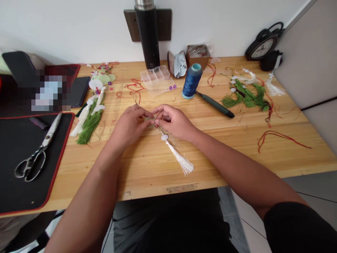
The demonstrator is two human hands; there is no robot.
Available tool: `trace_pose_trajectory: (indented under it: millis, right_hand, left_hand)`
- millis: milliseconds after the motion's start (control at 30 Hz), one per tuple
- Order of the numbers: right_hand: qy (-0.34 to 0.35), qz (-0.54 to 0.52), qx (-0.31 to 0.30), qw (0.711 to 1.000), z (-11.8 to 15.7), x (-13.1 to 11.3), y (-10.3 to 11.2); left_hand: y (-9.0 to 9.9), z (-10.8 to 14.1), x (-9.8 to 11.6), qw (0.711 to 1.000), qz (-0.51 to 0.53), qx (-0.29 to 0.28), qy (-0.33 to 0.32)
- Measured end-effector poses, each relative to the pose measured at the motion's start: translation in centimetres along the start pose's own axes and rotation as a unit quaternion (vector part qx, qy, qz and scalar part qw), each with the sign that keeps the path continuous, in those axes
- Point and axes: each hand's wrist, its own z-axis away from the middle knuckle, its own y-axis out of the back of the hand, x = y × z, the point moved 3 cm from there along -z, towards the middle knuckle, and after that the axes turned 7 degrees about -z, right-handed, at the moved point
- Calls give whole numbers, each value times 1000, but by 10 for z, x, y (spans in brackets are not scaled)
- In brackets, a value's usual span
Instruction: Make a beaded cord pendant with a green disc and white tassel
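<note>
Tassel [181, 160] of fine, silky white thread lies on our wooden table [147, 174], its loose end fanned out, just below a round white bead [164, 137] on a thin cord [158, 130] that runs up between our hands. Our left hand [130, 126] and right hand [173, 121] curl toward each other, thumbs and forefingers pinching at the top of the cord; what they grip is too small and too hidden to tell. A small wire loop [135, 100] stands just beyond the left hand. So far, this piece shows its tassel and bead in place, while its top end is hidden in our fingers. To the left, green and white tassels [89, 128] lie in a loose row. To the right, more green tassels [246, 95] sprawl near a curl of red cord [281, 138]. Ahead stand a glossy blue thread spool [192, 82] and a clear plastic compartment box [155, 80]. Steel scissors [37, 151] rest on a black mat [15, 189] edged in red.
</note>
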Motion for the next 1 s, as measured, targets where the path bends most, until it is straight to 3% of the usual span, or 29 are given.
trace_pose_trajectory:
  millis: [633,1000]
  right_hand:
    - [-5,15,15,1000,-1,2,1]
    - [16,70,87,994,3,-1,4]
  left_hand:
    - [-1,1,4,999,3,-42,-5]
    - [1,1,1,999,-2,-36,21]
